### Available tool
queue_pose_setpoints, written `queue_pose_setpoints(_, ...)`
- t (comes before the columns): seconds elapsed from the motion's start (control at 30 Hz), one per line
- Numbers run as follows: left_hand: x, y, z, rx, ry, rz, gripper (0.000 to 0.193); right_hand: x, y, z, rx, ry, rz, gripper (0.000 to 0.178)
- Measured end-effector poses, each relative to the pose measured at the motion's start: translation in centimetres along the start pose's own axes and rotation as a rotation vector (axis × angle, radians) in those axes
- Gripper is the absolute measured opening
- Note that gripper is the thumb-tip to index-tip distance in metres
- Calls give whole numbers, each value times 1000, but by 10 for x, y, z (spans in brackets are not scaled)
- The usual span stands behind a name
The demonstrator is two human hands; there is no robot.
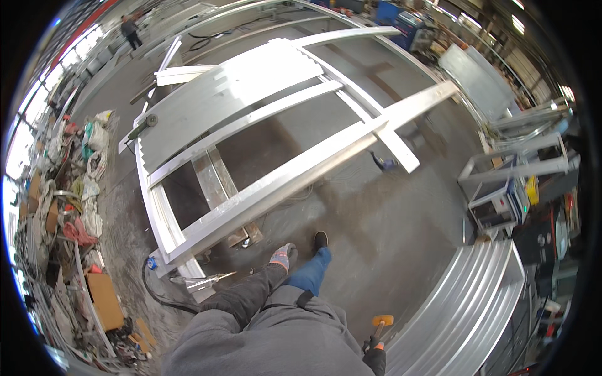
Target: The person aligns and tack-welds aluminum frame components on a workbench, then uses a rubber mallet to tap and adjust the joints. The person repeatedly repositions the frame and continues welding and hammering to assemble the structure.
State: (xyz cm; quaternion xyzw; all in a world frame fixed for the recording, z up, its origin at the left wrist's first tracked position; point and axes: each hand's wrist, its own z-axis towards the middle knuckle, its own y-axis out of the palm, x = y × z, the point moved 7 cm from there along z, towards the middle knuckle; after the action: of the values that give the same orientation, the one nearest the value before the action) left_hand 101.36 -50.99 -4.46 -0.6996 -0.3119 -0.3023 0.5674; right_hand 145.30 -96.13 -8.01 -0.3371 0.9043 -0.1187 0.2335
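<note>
Low in front of my body, my left hand (pixel 284 257), in a grey and orange work glove, hangs with its back toward me; its fingers are mostly hidden. At my right side, my right hand (pixel 375 344) is closed around the handle of a mallet with a yellow-orange head (pixel 383 320). The mallet is beside a stack of long ribbed silver metal profiles (pixel 461 307). Ahead of me stands a large frame of pale metal beams (pixel 301 160), apart from both hands. A flat metal panel (pixel 232 94) with a notched edge lies across its far left part.
A hand tool (pixel 150 120) lies on the panel's left end. A blue tape measure (pixel 152 263) and black hose (pixel 150 290) are near the frame's near left corner. Bags and scrap (pixel 81 188) line the left. A welded metal rack (pixel 514 166) stands right. Another person (pixel 130 32) is far off.
</note>
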Motion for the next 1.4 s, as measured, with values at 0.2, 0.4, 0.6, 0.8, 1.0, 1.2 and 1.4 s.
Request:
queue_pose_setpoints(0.2, 50, 32, 198, 57, -109, 286, 39, -203, 105, 12, -226, -46, -212, 42)
queue_pose_setpoints(0.4, 142, 47, 370, 41, -178, 423, 44, -410, 246, -71, -404, -108, -155, 23)
queue_pose_setpoints(0.6, 177, 50, 477, 342, -127, 312, 44, -616, 414, -142, -727, -708, -168, 43)
queue_pose_setpoints(0.8, 175, 77, 550, 376, -435, 343, 53, -851, 628, -173, -748, -956, -508, 26)
queue_pose_setpoints(1.0, 167, 81, 564, 459, -799, 422, 51, -1050, 903, -269, -695, -1652, -1298, 26)
queue_pose_setpoints(1.2, 166, 78, 570, 411, -858, 398, 45, -1098, 1145, -369, -582, -2089, -1437, 31)
queue_pose_setpoints(1.4, 164, 73, 569, 410, -835, 317, 44, -1024, 1174, -340, -176, -2036, -2488, 40)
